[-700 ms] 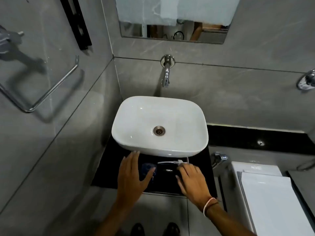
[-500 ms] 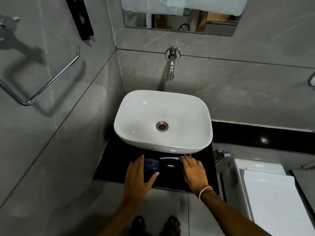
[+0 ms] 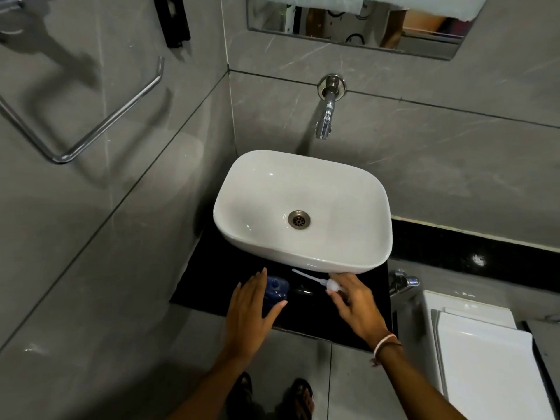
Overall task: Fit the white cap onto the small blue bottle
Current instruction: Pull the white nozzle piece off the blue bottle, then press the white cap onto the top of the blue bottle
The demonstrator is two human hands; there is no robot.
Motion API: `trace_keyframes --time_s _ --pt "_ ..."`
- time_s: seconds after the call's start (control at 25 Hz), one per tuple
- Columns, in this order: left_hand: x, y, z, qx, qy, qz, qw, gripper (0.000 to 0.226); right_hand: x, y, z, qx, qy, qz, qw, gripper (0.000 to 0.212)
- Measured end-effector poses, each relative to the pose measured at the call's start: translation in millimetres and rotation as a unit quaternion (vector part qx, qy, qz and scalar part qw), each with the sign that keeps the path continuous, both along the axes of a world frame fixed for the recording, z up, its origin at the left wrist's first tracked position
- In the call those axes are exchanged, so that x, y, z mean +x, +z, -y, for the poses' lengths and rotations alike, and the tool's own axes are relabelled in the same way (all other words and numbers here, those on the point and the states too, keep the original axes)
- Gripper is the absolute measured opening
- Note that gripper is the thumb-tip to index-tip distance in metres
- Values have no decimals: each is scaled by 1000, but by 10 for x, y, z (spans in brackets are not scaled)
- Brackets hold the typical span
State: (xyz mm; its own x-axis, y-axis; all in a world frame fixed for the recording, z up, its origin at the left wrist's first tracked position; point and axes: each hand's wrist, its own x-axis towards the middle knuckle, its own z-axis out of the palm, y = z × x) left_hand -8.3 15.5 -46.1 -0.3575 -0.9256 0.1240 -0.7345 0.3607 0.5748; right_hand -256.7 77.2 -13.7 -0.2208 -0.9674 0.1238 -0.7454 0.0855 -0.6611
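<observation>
Head: left hand grip round blue bottle on counter; right hand grip pinches white cap, apart.

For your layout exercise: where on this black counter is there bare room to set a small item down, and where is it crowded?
Bare: the black counter between the left wall and the left hand, and its near-right corner beside the right hand. Crowded: the front strip under the white basin, holding the blue bottle, the white cap with its tube, and both hands.
</observation>
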Motion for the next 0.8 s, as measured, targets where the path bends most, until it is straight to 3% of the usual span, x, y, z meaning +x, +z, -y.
trace_keyframes --time_s 0.08,0.16,0.32,0.56,0.8 --pt "1 -15 -11 2 5 -3 1000 84 13 269 -11 -28 -26 89 995 30" --pt "6 -21 -23 -4 6 -6 1000 84 46 562 40 -27 4 106 994 28" --pt "27 -14 -9 -17 2 7 1000 84 136 1039 245 10 132 20 991 23" --pt "23 -6 4 -24 1 7 1000 84 291 1356 457 42 245 -88 965 15" --pt "40 -66 20 -34 -6 15 999 84 856 1244 698 107 297 -280 907 25"
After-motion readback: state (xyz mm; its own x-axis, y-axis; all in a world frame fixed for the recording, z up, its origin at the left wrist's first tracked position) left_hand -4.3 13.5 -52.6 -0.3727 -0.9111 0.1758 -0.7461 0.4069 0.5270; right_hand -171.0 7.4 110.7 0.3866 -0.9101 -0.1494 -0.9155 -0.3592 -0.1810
